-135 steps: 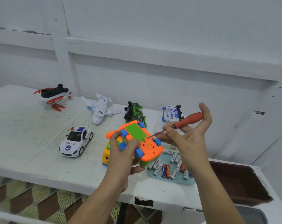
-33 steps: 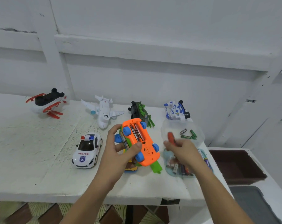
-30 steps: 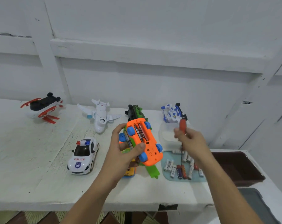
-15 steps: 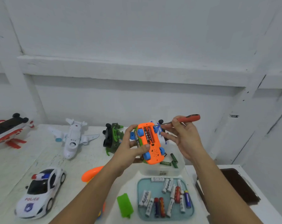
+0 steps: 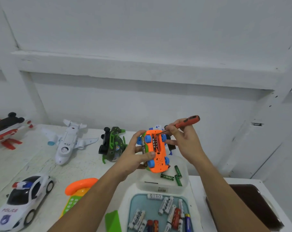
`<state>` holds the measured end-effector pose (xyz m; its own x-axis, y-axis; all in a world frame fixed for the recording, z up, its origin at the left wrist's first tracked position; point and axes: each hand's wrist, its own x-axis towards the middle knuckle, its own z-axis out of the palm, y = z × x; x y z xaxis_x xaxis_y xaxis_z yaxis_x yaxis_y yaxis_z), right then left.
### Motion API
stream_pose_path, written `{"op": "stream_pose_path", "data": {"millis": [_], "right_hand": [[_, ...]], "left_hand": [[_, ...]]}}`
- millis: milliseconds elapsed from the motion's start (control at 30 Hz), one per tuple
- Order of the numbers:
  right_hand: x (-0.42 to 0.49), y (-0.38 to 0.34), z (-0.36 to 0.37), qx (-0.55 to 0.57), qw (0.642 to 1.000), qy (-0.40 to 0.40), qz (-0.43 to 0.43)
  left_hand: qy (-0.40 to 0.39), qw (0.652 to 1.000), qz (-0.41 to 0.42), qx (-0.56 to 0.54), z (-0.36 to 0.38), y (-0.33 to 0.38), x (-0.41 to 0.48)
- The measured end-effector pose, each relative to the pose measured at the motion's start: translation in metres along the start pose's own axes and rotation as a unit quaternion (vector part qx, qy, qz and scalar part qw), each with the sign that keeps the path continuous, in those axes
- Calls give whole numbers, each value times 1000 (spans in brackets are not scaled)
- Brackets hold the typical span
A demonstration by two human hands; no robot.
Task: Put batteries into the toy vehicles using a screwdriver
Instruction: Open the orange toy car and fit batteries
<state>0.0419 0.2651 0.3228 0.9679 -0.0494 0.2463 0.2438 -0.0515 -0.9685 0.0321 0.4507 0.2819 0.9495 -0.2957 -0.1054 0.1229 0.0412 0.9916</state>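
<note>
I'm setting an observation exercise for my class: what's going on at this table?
A person holds an orange toy car upside down in the left hand. Its battery bay is uncovered, with batteries inside. The right hand holds a red-handled screwdriver, tip at the bay's far end. A green panel lies on the table beside a tray of loose batteries. A police car and white plane sit further left.

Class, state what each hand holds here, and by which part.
The left hand grips the orange toy car across its sides. The right hand pinches the screwdriver at the front of its red handle.
</note>
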Motion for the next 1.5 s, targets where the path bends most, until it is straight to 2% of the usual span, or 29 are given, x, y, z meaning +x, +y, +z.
{"op": "stream_pose_path", "data": {"millis": [200, 400, 500, 600, 633, 700, 800, 1067, 1333, 1400, 1500], "right_hand": [[9, 4, -8, -76, 995, -61, 10], [13, 1, -32, 14, 993, -69, 96], [10, 3, -49, -58, 987, -91, 116], [3, 10, -55, -156, 982, -69, 85], [-2, 12, -53, -143, 987, -46, 65], [-17, 13, -42, -37, 999, 9, 22], [-42, 16, -19, 65, 996, 46, -27], [-75, 47, 20, 113, 988, 83, -66], [-84, 65, 27, 28, 989, 86, -118], [-85, 67, 27, 29, 984, 100, -143], [-82, 60, 24, 58, 982, 112, -137]], "left_hand": [[7, 999, 8, 51, 3, -5, 4], [4, 996, 18, 83, 7, -9, 5], [4, 997, 16, 78, 7, -8, 7], [2, 996, 13, 83, 6, -9, 7], [3, 997, 11, 78, 5, -9, 8], [7, 998, 7, 64, 4, -8, 8], [11, 998, 0, 56, 0, -9, 8], [16, 998, -13, 52, -6, -12, 9], [14, 999, -22, 43, -7, -14, 10], [9, 999, -21, 48, -6, -14, 11], [11, 999, -22, 47, -5, -17, 11]]}}
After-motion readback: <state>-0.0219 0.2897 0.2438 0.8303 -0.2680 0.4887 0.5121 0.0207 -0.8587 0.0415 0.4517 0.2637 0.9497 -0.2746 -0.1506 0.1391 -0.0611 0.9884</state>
